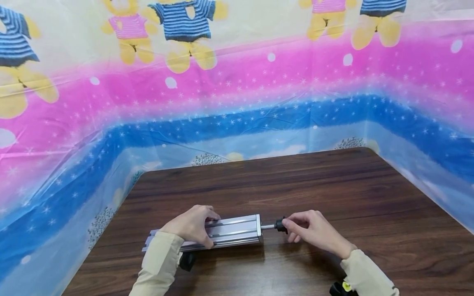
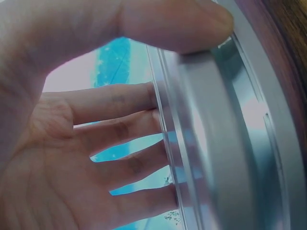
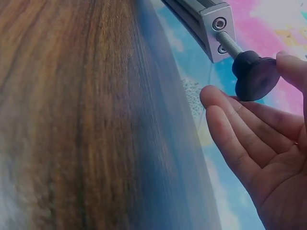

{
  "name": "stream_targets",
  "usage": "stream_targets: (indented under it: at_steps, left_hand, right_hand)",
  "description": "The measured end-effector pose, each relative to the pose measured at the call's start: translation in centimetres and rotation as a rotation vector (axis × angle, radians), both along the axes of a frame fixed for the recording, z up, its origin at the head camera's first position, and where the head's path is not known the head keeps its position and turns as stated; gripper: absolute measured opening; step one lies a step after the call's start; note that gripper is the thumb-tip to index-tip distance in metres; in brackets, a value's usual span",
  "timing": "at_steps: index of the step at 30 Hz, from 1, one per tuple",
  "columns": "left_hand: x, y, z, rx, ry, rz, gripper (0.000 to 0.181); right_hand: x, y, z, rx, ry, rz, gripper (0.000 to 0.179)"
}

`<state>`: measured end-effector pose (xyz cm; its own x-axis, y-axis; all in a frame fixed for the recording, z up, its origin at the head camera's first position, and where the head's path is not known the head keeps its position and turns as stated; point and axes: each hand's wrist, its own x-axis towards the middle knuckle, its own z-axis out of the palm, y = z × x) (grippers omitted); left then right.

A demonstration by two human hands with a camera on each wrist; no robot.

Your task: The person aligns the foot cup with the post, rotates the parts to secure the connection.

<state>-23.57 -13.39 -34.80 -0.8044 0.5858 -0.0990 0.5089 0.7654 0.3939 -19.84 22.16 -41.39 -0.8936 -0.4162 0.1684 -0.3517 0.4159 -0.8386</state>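
Observation:
A silver slotted aluminium profile lies lengthwise across the table in the head view. My left hand grips its left part from above, thumb on the near side and fingers on the far side. From the plate on the profile's right end, a threaded rod sticks out, with a black levelling foot on its tip. Thumb and forefinger of my right hand pinch the rim of this foot. The other fingers of that hand are loosely bent below it. Two socket screws show in the end plate.
The dark wood-grain table reaches back to a patterned cloth that hangs along the back and both sides. Dark wrist-worn gear shows beneath the left sleeve, and more by the right sleeve.

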Motion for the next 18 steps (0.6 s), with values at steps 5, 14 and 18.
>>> stream_targets:
  at_steps: [5,14,18]
  left_hand:
    - [-0.04,0.04,0.0,0.007,0.002,0.009,0.062]
    - [-0.1,-0.19,0.13,0.001,0.018,-0.009,0.062]
    - [-0.1,-0.17,0.04,0.006,0.023,-0.01,0.061]
  right_hand:
    - [0.08,0.14,0.05,0.003,-0.015,0.007,0.036]
    - [0.25,0.1,-0.3,-0.058,0.21,0.065,0.053]
    - [0.14,-0.03,-0.32,-0.069,0.23,0.073,0.046]
